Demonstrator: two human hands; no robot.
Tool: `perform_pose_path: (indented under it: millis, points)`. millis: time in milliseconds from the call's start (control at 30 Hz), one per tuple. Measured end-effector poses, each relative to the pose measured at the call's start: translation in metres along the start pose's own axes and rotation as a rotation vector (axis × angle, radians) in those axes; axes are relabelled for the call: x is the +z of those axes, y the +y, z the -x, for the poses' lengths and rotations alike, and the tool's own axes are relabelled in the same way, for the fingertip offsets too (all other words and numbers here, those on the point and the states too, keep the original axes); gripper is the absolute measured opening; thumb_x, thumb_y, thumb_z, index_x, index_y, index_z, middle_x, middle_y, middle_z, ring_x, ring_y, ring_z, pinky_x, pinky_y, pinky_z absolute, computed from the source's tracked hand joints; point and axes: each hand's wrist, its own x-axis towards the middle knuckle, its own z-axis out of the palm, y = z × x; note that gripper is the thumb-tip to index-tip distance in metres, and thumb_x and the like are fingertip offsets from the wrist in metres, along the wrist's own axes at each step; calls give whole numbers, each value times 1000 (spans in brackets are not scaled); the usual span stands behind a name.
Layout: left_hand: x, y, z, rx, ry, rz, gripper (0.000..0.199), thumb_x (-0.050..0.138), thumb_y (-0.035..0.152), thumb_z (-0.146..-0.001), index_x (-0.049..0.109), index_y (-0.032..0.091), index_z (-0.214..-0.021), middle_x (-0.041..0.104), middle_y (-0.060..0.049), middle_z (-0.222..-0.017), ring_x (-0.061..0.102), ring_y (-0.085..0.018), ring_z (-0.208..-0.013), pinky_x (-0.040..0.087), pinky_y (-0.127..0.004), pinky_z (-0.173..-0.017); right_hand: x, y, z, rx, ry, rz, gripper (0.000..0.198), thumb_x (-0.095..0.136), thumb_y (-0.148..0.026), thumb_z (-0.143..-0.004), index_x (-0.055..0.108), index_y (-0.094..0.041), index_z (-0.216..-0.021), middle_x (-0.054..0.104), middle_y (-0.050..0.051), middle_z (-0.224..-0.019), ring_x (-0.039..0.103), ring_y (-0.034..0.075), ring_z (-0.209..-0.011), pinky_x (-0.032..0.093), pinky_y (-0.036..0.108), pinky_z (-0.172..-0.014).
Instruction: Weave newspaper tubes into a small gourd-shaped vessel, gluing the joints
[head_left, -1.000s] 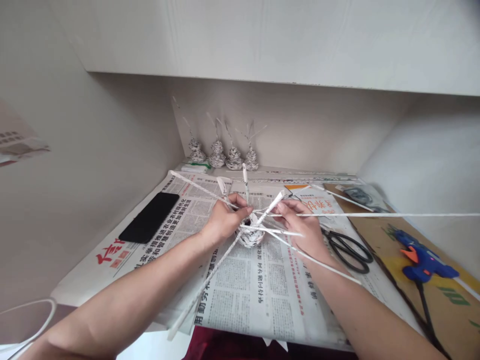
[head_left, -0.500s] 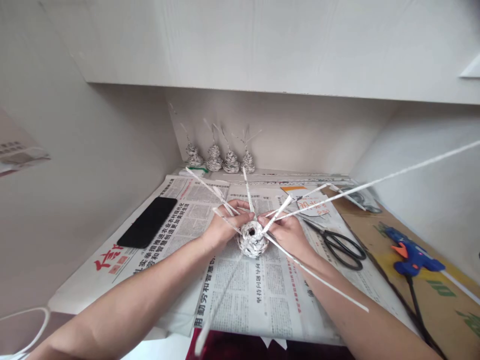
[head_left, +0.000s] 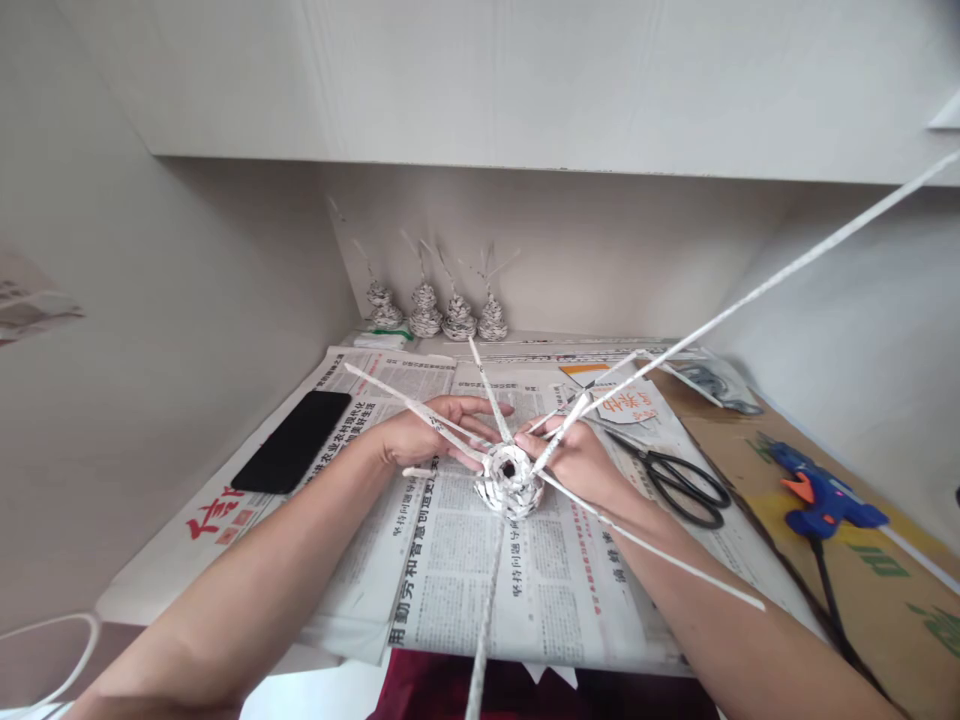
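A small round woven piece of rolled newspaper, with a dark hole in its top, sits over the newspaper sheets. Rolled paper strands spread from it on all sides; the longest strand rises to the upper right. My left hand is at the piece's left, fingers stretched out and apart, with a couple of strands crossing over it. On the right side, my right hand has its thumb and fingers pinched on a paper strand close to the rim. Its fingertips are partly covered by other strands.
Several finished-looking woven gourd shapes stand along the back wall. Black scissors lie right of my right hand. Farther right, a blue glue gun rests on cardboard. A black phone lies on the left. An overhead panel hangs above.
My left hand has loosened and spread its fingers, shifting slightly left. The long strand points more steeply up, and the near strand has swung right to point toward me.
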Motion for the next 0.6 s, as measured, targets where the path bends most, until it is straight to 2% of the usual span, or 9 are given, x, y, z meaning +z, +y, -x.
perform_pose_path:
  millis: [100,200,333,433,600]
  points:
    - [6,-6,-7,26,73,56,40,81,29,-67,70,13,-102,72,-10,-83,67,-16,-67,54,-25,-59,0,0,1,19,-50,-2,20,76,-34,-64,68,-17,-71,66,1,-63,59,15,-55,46,27,-53]
    - [12,-8,-10,30,152,68,34,83,34,-65,71,11,-88,69,-6,-73,64,-12,-62,51,-21,-56,-1,2,1,-30,-94,50,18,75,-33,-69,68,-17,-76,68,2,-68,60,15,-60,47,26,-56]
    - [15,-7,-10,14,197,-27,38,89,24,-54,70,12,-84,69,-2,-68,62,-10,-57,49,-20,-53,-1,2,2,-19,-129,47,19,74,-34,-71,68,-17,-78,69,2,-68,62,15,-60,47,26,-56]
    - [16,-8,-9,85,246,-132,35,87,27,-57,70,11,-83,68,-2,-63,60,-11,-54,48,-21,-52,0,2,3,23,-128,57,20,73,-35,-72,68,-16,-77,68,2,-66,62,15,-57,46,26,-53]
    - [21,-12,-10,231,365,-262,35,84,30,-62,71,11,-89,72,-5,-76,63,-12,-64,49,-23,-60,2,4,-1,38,-80,60,16,69,-33,-75,67,-17,-78,68,1,-64,61,15,-55,47,26,-54]
